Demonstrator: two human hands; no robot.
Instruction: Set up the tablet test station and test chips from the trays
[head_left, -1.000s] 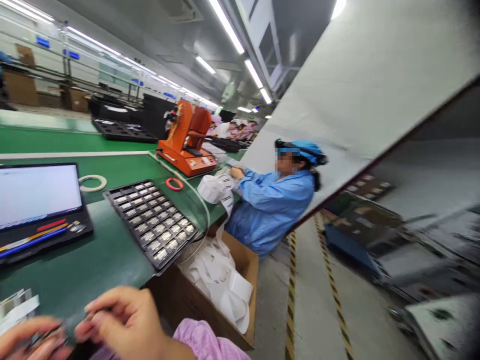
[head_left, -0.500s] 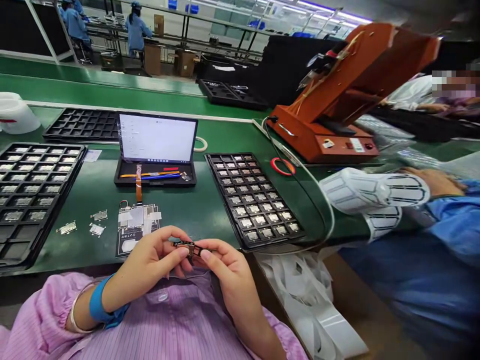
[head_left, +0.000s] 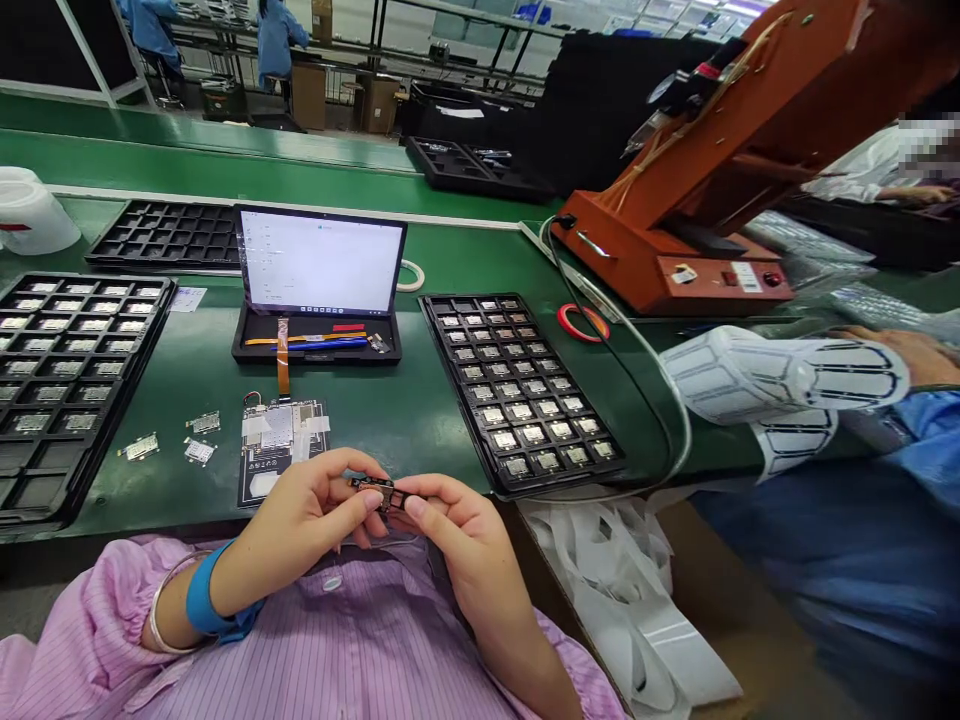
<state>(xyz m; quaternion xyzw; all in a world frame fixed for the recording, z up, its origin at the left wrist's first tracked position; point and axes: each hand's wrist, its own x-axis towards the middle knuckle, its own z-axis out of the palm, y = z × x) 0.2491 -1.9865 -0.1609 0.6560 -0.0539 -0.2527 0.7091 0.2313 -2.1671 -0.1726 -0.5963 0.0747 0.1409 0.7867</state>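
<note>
In front of my chest, both hands pinch a small circuit board [head_left: 385, 494], with dark edges and a coppery middle. My left hand [head_left: 319, 515] grips its left end between thumb and fingers; my right hand [head_left: 469, 545] holds the right end the same way. The fingers hide much of the board. Just beyond my left hand lies a larger black circuit board [head_left: 259, 462] with pale tape. An orange flat cable [head_left: 283, 365] runs from it to a lit screen [head_left: 319, 262] propped on a black tray. Three loose small silvery boards [head_left: 199, 452] rest on the green bench to the left.
Black compartment trays of small boards stand at left [head_left: 56, 450] and right [head_left: 480, 440]. Behind the right tray are red tape [head_left: 583, 323], cables and an orange machine [head_left: 690, 270]. A co-worker's sleeve [head_left: 930, 430] and white printed sheets [head_left: 780, 380] are at right.
The camera view has tilted down and turned slightly, so the bench and machine appear shifted. Both hands keep hold of the small circuit board with little visible movement.
</note>
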